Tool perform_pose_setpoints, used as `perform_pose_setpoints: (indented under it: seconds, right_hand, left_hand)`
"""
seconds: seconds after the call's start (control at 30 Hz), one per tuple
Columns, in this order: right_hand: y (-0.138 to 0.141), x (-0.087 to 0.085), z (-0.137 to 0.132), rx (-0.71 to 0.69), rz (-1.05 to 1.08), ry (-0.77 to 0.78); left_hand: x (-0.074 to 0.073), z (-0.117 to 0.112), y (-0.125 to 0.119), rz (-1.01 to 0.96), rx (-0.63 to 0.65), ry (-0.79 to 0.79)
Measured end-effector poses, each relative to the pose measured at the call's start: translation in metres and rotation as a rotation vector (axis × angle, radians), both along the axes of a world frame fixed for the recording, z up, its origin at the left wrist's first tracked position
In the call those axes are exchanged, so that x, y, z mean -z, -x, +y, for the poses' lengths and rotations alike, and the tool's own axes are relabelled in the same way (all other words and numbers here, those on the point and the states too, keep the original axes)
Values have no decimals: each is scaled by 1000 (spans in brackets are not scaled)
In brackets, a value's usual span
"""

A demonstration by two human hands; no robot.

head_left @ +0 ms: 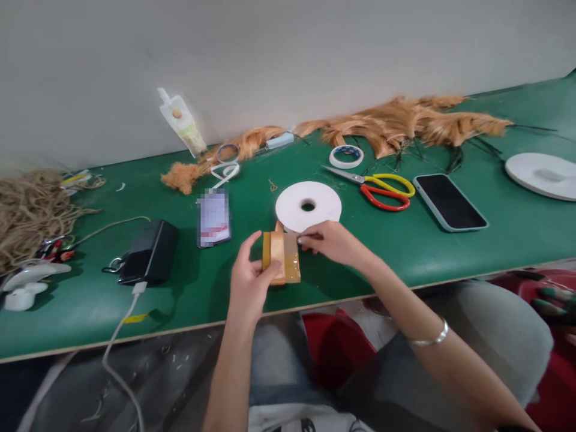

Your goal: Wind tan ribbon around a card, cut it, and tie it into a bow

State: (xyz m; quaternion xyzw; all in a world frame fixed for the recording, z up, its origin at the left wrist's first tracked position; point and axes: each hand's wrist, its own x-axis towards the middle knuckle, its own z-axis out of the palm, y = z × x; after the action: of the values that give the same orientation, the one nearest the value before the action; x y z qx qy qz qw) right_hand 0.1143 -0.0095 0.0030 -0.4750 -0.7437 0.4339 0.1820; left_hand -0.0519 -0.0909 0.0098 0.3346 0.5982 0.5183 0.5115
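My left hand (249, 278) grips a small folded bundle of orange-gold ribbon (281, 257) from the left side, thumb on its front. My right hand (330, 240) pinches the top right corner of the same bundle, fingers closed. Both hands hover just above the front part of the green table (450, 252). Directly behind the bundle lies a flat white tape reel (308, 206) with a round hole in its middle.
Yellow-and-red scissors (382, 187), a dark phone (450, 202), a small tape roll (346, 156) and a white disc (542, 174) lie to the right. A phone (213, 217), black power bank (150, 252) with white cable and tan twine (27, 207) sit left. Orange fibre (405, 123) lines the wall.
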Motion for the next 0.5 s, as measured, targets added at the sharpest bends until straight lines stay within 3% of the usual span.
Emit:
perform_pose_setpoints:
  seconds: [0.1,0.17,0.23,0.3,0.4,0.5]
  right_hand:
    - [-13,3,17,315,-239,-258]
    - [-19,7,18,426,-330,-414]
    - [-19,9,10,325,-290,-482]
    - [-13,9,-6,114,-166,-576]
    - [0,8,-32,-143,-46,-840]
    - [10,12,-48,-213,-6,-1060]
  left_hand:
    - [-7,-7,3,-15,-10,7]
    - [-11,-11,5,-25,-4,15]
    - [-12,-14,5,-35,-1,22]
    - [-11,-14,4,-43,-3,30]
    - [-10,-14,2,-51,4,31]
    - [-9,-15,2,-70,22,29]
